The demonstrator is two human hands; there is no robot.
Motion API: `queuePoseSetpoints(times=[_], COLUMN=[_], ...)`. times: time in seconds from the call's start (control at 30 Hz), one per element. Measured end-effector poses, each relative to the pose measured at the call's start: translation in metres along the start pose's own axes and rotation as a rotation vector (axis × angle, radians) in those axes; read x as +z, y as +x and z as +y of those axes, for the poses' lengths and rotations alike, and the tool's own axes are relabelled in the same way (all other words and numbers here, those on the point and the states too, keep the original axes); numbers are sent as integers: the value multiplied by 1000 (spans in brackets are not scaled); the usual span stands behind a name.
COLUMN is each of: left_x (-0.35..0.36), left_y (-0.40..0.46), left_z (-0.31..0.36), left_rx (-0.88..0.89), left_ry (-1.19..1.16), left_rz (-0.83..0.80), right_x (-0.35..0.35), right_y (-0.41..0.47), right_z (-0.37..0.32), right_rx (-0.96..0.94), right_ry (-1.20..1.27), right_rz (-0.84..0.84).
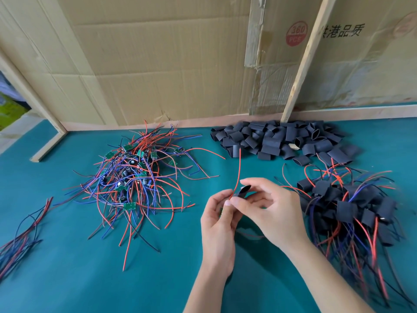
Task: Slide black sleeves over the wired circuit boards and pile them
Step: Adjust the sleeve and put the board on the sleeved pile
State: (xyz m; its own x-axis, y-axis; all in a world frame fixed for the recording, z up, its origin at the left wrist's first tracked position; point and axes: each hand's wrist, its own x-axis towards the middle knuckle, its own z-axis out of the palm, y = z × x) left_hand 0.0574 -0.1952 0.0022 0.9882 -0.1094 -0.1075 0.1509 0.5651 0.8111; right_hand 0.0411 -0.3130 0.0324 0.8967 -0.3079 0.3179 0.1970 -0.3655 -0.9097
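Observation:
Above the green table's middle, my right hand (268, 213) pinches a black sleeve (243, 191) between thumb and fingers. My left hand (217, 224) grips a small circuit board, mostly hidden in the fingers, whose red wire (238, 170) rises through the sleeve. A tangle of bare green boards with red, blue and black wires (133, 177) lies to the left. Loose black sleeves (282, 141) are heaped at the back. The pile of sleeved boards (347, 206) sits at the right.
A bundle of loose wires (22, 238) lies at the left edge. Cardboard sheets (158, 64) and wooden battens (304, 57) wall off the back of the green table (90, 279). A wooden frame foot (48, 144) stands at back left.

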Motion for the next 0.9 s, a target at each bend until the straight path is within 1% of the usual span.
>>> queuePoseSetpoints(times=[0.07, 0.13, 0.2, 0.37, 0.43, 0.53, 0.73, 0.8, 0.9], left_x=[0, 1, 2, 5, 6, 6, 5, 6, 4], left_y=[0, -1, -3, -11, -12, -11, -12, -12, -11], left_z=[-2, -3, -4, -7, -8, -7, -8, -8, -7], left_rx=[5, 24, 47, 124, 143, 158, 164, 161, 165], left_ry=[35, 84, 139, 382, 430, 439, 446, 443, 430], left_rz=[-8, -16, -13, -80, -88, -84, -97, -97, -111], right_x=[0, -2, -9, -48, -61, -68, -64, -63, -53], right_y=[0, 2, 8, 25, 28, 30, 30, 30, 27], right_z=[1, 2, 4, 6, 4, 4, 6, 8, 11], right_rx=[-39, -55, -35, 77, 103, 119, 106, 116, 206], right_ry=[-111, -125, -59, 158, 276, 369, 385, 347, 334], right_rz=[16, 53, 131, 438, 493, 462, 332, 256, 99])
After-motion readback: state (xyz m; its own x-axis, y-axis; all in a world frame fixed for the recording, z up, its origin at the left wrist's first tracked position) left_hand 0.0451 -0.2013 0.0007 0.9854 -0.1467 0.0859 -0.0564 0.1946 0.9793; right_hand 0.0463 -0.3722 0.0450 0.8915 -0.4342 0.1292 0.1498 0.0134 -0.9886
